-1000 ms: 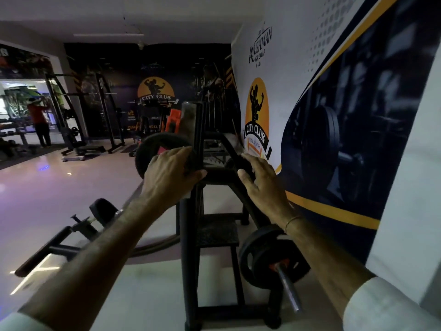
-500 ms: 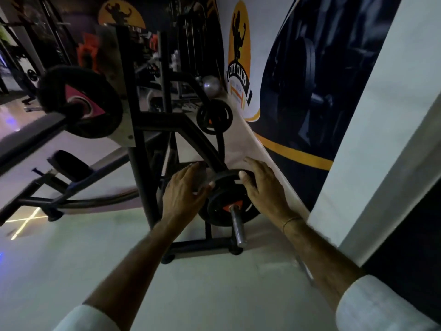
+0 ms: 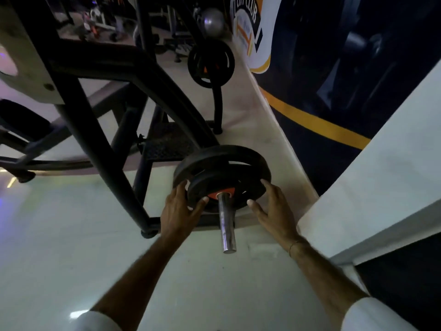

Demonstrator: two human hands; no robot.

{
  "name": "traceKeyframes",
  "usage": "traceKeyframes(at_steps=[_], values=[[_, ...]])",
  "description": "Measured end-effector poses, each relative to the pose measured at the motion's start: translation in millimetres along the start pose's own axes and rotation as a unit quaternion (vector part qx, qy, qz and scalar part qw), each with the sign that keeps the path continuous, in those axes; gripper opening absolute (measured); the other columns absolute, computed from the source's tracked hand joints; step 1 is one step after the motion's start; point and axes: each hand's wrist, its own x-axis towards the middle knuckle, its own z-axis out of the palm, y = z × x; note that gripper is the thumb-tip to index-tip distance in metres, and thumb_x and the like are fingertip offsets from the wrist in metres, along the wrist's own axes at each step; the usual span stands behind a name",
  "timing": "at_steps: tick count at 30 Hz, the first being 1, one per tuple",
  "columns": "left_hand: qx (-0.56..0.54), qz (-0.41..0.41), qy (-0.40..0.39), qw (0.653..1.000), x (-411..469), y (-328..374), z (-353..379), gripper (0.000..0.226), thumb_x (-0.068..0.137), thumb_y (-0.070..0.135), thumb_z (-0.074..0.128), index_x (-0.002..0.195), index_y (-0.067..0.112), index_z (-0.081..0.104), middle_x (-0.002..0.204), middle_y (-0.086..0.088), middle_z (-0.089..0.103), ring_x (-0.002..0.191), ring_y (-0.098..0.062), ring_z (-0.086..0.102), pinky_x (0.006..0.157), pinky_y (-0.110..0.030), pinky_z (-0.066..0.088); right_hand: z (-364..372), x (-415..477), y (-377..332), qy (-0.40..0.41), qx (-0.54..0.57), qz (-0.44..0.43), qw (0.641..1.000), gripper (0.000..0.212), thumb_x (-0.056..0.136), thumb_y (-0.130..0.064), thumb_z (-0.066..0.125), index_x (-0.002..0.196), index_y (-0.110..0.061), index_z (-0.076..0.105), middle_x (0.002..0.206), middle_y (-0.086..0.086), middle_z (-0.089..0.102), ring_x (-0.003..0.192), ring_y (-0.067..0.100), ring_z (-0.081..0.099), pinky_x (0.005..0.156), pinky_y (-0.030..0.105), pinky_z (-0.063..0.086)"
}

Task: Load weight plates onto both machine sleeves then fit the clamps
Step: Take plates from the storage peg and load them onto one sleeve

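Note:
Low on the black machine frame [image 3: 100, 144], a chrome sleeve [image 3: 227, 225] points toward me. Two black weight plates sit on it: a larger plate [image 3: 214, 156] behind and a smaller plate [image 3: 229, 185] with an orange hub in front. My left hand [image 3: 179, 211] grips the smaller plate's left rim, thumb on its face. My right hand [image 3: 272, 209] holds its right rim, thumb also on the face. The outer half of the sleeve is bare. No clamp is in view.
Another black plate [image 3: 211, 63] hangs on a post farther back, with a grey ball [image 3: 212, 20] beyond it. A dark printed wall [image 3: 334, 80] and a white pillar [image 3: 381, 175] stand close on the right. Pale glossy floor [image 3: 71, 235] spreads to the left.
My view has dropped from the upper frame to the low sleeve. Both hands came down off the top bar and now clasp the smaller plate's rim from either side.

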Motion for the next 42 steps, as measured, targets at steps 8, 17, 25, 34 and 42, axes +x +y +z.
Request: traceKeyframes(at_steps=[8,17,25,34,42], values=[[-0.098,-0.054,0.029,0.993,86,-97,144,0.079,0.087,0.054,0.071,0.15,0.025,0.033,0.146,-0.006,0.051,0.122,-0.017,0.056,0.089,-0.03,0.045,112,103,130,0.042,0.06,-0.015,0.997,0.102,0.078,-0.039,0.086,0.159,-0.025,0.025,0.163,0.005,0.026,0.148,0.022,0.033,0.106,0.026,0.041],[-0.263,-0.069,0.126,0.954,119,-127,206,0.091,0.068,0.058,0.083,0.142,0.027,0.039,0.14,-0.001,0.052,0.127,-0.018,0.055,0.103,-0.046,0.053,159,128,167,0.189,0.102,-0.051,0.975,0.096,0.064,-0.027,0.095,0.143,-0.015,0.041,0.149,0.014,0.036,0.14,0.025,0.036,0.111,0.034,0.042],[-0.247,-0.03,0.131,0.96,96,-143,198,0.075,0.066,0.038,0.092,0.125,0.034,0.046,0.125,0.005,0.061,0.112,-0.004,0.059,0.086,-0.019,0.05,150,104,182,0.123,0.148,-0.028,0.981,0.096,0.06,-0.045,0.092,0.141,-0.021,0.046,0.141,0.004,0.036,0.132,0.02,0.043,0.103,0.018,0.043],[-0.255,-0.034,0.105,0.961,58,-139,190,0.075,0.067,0.034,0.093,0.127,0.02,0.051,0.117,0.01,0.065,0.108,0.005,0.063,0.083,-0.016,0.057,135,65,175,0.065,0.196,0.011,0.978,0.082,0.07,-0.025,0.094,0.137,-0.022,0.047,0.126,-0.017,0.061,0.117,-0.012,0.056,0.099,0.013,0.049],[-0.267,-0.054,0.062,0.96,-64,-132,168,0.084,0.068,0.039,0.091,0.136,0.016,0.048,0.125,0.009,0.065,0.113,0.005,0.062,0.086,-0.013,0.056,111,-58,159,0.046,0.188,0.062,0.979,0.078,0.067,-0.023,0.094,0.129,-0.026,0.046,0.12,-0.017,0.062,0.11,-0.015,0.059,0.091,0.009,0.05]])
